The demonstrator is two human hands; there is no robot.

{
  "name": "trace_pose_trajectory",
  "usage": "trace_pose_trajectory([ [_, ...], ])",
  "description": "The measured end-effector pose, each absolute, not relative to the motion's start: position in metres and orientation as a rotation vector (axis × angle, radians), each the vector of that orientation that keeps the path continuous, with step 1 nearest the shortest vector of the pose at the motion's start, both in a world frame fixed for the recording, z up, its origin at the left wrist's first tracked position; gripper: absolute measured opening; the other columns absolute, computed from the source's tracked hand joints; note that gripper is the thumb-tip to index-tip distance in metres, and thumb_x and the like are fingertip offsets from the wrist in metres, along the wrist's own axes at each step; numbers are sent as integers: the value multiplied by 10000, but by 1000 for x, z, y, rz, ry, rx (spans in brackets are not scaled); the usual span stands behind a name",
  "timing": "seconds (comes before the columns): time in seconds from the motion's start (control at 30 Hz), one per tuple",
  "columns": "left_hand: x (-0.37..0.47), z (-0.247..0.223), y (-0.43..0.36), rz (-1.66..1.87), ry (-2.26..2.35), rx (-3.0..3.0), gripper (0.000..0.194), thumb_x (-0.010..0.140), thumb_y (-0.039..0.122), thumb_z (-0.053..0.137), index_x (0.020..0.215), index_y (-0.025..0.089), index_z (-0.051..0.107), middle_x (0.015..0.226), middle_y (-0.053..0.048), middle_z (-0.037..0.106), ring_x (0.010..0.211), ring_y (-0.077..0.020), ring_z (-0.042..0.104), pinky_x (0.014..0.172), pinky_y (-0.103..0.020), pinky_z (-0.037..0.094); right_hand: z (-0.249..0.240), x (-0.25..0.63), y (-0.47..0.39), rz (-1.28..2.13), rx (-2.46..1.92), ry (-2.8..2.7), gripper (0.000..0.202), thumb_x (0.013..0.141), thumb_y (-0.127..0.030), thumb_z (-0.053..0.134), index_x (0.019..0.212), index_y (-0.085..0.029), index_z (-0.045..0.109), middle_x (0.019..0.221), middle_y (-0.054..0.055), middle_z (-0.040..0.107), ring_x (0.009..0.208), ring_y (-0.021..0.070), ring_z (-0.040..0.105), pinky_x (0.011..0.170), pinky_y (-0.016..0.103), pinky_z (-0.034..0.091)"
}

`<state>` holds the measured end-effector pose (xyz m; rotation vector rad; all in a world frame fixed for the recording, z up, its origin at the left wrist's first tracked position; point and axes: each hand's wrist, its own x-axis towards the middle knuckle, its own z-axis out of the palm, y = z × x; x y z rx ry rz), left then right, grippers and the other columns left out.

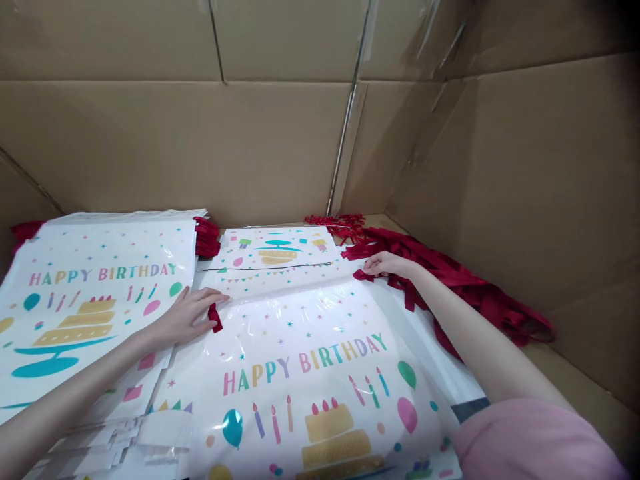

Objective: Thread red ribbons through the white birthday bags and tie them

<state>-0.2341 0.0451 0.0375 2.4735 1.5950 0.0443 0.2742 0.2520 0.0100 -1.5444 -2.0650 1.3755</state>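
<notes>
A glossy white printed sheet (320, 327) with "HAPPY BIRTHDAY", candles, balloons and a cake lies in front of me. Short red ribbon pieces sit at its two far corners. My left hand (187, 319) is at the left corner, its thumb and fingers around the red ribbon (215, 318). At the right corner, my right hand (389, 264) pinches the other red ribbon (362, 275) between thumb and fingertips. Beyond the sheet's far edge, a thin dark rod (270, 268) with a small loop at its right end lies across another printed sheet (277, 243).
A thick stack of matching sheets (100, 247) with red ribbon bundles at its sides stands on the left. Long red ribbons (450, 280) are heaped on the right, and short red scraps (345, 227) lie at the back. Cardboard walls (175, 147) enclose the back and right.
</notes>
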Motion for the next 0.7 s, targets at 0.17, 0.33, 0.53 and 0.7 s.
trace_pose_trajectory([
  [0.17, -229, 34, 35, 102, 1672, 2511, 413, 887, 373, 398, 1291, 302, 443, 1197, -53, 531, 1113, -238, 473, 1078, -509, 161, 14, 270, 244, 1395, -1556, -2019, 306, 543, -392, 765, 694, -146, 665, 584, 15, 572, 481, 80, 445, 415, 195, 334],
  [0.33, -230, 31, 28, 124, 1736, 2501, 395, 902, 369, 384, 1288, 310, 451, 1180, -41, 566, 1113, -236, 481, 1087, -562, 71, 9, 275, 246, 1404, -1550, -1950, 335, 522, -402, 794, 660, -137, 643, 607, 28, 579, 493, 86, 459, 418, 205, 363],
  [0.53, -233, 26, 27, 167, 1790, 2465, 401, 890, 388, 401, 1280, 319, 463, 1163, -33, 582, 1106, -250, 497, 1078, -586, 47, 0, 284, 252, 1385, -1601, -1893, 392, 494, -421, 808, 701, -127, 652, 604, 37, 598, 496, 83, 476, 471, 203, 404],
  [0.7, -232, 29, 32, 141, 1782, 2474, 404, 878, 395, 411, 1269, 314, 474, 1177, -46, 558, 1100, -256, 492, 1070, -561, 120, -4, 292, 255, 1474, -1584, -1814, 423, 503, -425, 814, 761, -133, 650, 631, 40, 623, 555, 105, 539, 549, 211, 460],
])
